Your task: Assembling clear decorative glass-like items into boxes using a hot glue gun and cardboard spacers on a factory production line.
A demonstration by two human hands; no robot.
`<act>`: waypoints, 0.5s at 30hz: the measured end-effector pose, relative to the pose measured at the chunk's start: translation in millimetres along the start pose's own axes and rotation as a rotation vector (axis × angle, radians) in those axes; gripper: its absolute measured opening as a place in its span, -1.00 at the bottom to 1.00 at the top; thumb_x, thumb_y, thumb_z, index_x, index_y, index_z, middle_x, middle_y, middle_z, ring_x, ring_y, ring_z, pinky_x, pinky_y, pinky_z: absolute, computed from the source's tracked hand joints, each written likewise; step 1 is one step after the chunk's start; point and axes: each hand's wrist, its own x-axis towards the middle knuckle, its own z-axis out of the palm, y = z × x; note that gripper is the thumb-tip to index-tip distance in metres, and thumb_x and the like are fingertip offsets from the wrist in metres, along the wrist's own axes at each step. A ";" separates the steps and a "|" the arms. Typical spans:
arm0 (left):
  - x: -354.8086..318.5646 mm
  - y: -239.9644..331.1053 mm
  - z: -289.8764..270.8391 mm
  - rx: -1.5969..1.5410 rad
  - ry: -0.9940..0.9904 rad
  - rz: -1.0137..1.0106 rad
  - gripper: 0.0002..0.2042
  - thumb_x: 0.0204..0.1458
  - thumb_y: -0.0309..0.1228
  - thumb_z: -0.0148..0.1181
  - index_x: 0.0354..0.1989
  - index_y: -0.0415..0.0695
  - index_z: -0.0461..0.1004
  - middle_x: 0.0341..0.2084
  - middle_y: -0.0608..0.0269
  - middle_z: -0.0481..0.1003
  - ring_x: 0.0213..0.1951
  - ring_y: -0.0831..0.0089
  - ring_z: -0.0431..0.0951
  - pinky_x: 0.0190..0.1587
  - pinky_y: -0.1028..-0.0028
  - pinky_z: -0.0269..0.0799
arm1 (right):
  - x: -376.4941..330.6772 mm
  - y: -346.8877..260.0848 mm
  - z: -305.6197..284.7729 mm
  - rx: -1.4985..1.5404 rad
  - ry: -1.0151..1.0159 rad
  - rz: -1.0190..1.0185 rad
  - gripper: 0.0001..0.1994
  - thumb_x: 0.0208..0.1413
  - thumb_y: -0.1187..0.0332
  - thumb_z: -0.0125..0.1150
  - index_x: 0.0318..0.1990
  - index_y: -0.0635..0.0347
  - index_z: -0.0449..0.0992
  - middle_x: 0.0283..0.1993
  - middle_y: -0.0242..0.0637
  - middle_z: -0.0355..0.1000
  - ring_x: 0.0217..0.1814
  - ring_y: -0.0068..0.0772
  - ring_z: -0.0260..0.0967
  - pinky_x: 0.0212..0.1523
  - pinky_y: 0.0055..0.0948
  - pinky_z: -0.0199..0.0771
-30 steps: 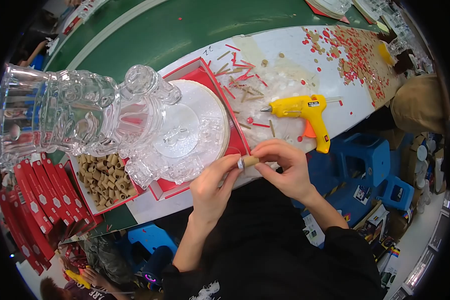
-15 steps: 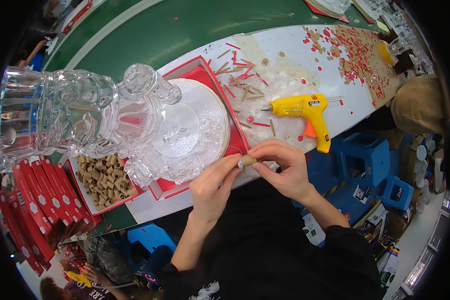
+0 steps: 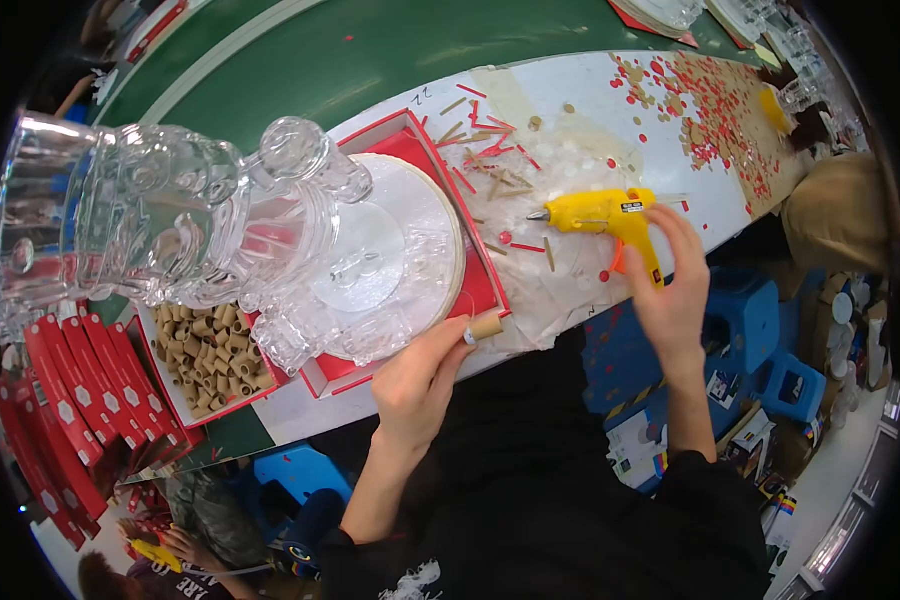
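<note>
My left hand (image 3: 415,380) pinches a short tan cardboard tube (image 3: 487,327) with a white end, over the near edge of the table. My right hand (image 3: 673,285) is at the handle of a yellow glue gun (image 3: 595,212) with an orange trigger, its fingers apart and its thumb on the other side of the handle. No firm grip shows. The gun lies on the table, nozzle to the left. Beside my left hand, an open red box (image 3: 485,277) holds a round white disc (image 3: 435,215) with clear moulded pieces on it.
A tall clear moulded object (image 3: 170,215) leans over the left side. Near it are a box of cardboard tubes (image 3: 205,360) and stacked red boxes (image 3: 90,385). Red and tan sticks (image 3: 485,150) and small discs (image 3: 715,120) litter the table. Blue stools (image 3: 740,310) stand at the right.
My right hand has let go of the cardboard tube and moved right to the glue gun's handle. My left hand keeps the tube and has shifted slightly left.
</note>
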 end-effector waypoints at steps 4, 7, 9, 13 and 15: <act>1.2 -3.3 3.9 -0.052 0.054 -0.010 -0.75 -0.11 -0.62 0.34 -0.21 -0.24 0.55 -0.34 0.13 0.61 -0.43 0.42 0.60 -0.40 0.56 0.46 | 1.8 31.6 -8.5 -0.079 -0.222 0.269 -0.65 0.03 0.33 0.27 -0.08 0.37 0.47 -0.16 -0.11 0.49 -0.15 -0.35 0.46 -0.14 -0.47 0.44; -1.6 -6.8 3.9 -0.061 0.049 -0.039 -0.74 -0.11 -0.58 0.34 -0.18 -0.21 0.54 -0.36 0.13 0.60 -0.48 0.35 0.59 -0.43 0.52 0.45 | 8.9 48.1 -8.7 0.131 -0.420 0.411 -0.68 0.04 0.31 0.28 -0.13 0.40 0.48 -0.31 -0.21 0.51 -0.31 -0.50 0.43 -0.25 -0.54 0.43; -6.9 -9.4 1.3 -0.066 0.039 -0.084 -0.72 -0.09 -0.58 0.34 -0.15 -0.20 0.52 -0.36 0.12 0.60 -0.46 0.37 0.61 -0.43 0.53 0.44 | 16.6 62.7 -8.8 0.336 -0.645 0.484 -0.71 0.09 0.27 0.23 -0.22 0.39 0.51 -0.41 -0.37 0.47 -0.43 -0.67 0.33 -0.35 -0.61 0.37; -5.4 -6.4 4.4 -0.096 0.002 -0.103 -0.76 -0.01 -0.67 0.24 -0.13 -0.30 0.46 -0.34 0.10 0.61 -0.33 0.49 0.64 -0.37 0.61 0.48 | 13.4 84.9 -11.9 0.670 -0.692 0.617 -0.63 0.11 0.14 0.17 -0.15 0.31 0.48 -0.38 -0.42 0.43 -0.45 -0.74 0.29 -0.45 -0.64 0.30; -6.9 -10.0 5.8 -0.149 0.011 -0.087 -0.77 0.02 -0.68 0.20 -0.13 -0.32 0.42 -0.32 0.06 0.61 -0.29 0.44 0.65 -0.34 0.58 0.51 | 1.1 72.7 -18.0 0.920 -0.676 0.670 -0.44 -0.02 0.05 0.24 0.01 0.33 0.37 -0.34 -0.29 0.46 -0.39 -0.54 0.40 -0.41 -0.57 0.41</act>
